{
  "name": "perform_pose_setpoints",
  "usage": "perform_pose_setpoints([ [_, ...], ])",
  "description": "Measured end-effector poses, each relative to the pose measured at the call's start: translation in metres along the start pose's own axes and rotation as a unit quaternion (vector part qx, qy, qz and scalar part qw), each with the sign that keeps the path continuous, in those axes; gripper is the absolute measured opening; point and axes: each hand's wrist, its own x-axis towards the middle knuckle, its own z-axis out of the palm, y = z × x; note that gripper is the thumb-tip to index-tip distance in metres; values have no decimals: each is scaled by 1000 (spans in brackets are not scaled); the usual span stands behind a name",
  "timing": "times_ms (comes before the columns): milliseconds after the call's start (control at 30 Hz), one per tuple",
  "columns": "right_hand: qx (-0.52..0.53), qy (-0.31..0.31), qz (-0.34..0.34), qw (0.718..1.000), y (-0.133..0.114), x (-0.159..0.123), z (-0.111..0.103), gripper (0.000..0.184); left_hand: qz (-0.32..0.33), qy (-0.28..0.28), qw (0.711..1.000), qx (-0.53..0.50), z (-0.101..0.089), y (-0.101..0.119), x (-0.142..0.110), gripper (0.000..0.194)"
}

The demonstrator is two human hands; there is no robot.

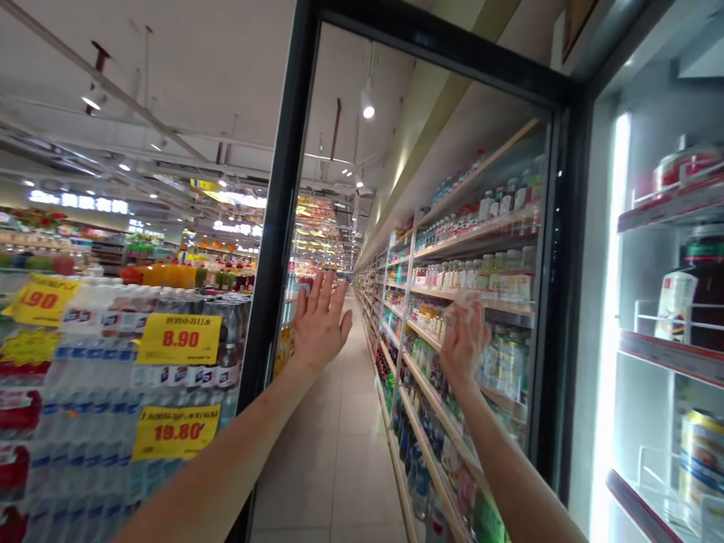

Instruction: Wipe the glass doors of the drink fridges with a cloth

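A glass cooler door [283,226] in a black frame stands swung open in front of me. My left hand [321,324] is raised flat against its glass, fingers stretched out and slightly spread, holding nothing. My right hand [464,335] is also up at the glass further right, blurred by motion; its fingers look extended, with nothing visible in them. Through the glass I see a supermarket aisle with drink shelves [452,302] along the right.
The lit cooler interior [673,302] is at the far right, with wire shelves holding cartons, a dark bottle and cans. Stacked bottled water with yellow price tags [179,339] fills the left. The tiled aisle floor [339,452] runs ahead.
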Motion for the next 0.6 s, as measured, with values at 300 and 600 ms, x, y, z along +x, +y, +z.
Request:
perform_pose_setpoints([
  [300,87,-82,-171,978,-79,-21,20,58,47,41,996,-70,2,2,-1,48],
  [600,149,-103,-219,959,-36,6,4,71,97,-46,985,-132,17,70,9,45],
])
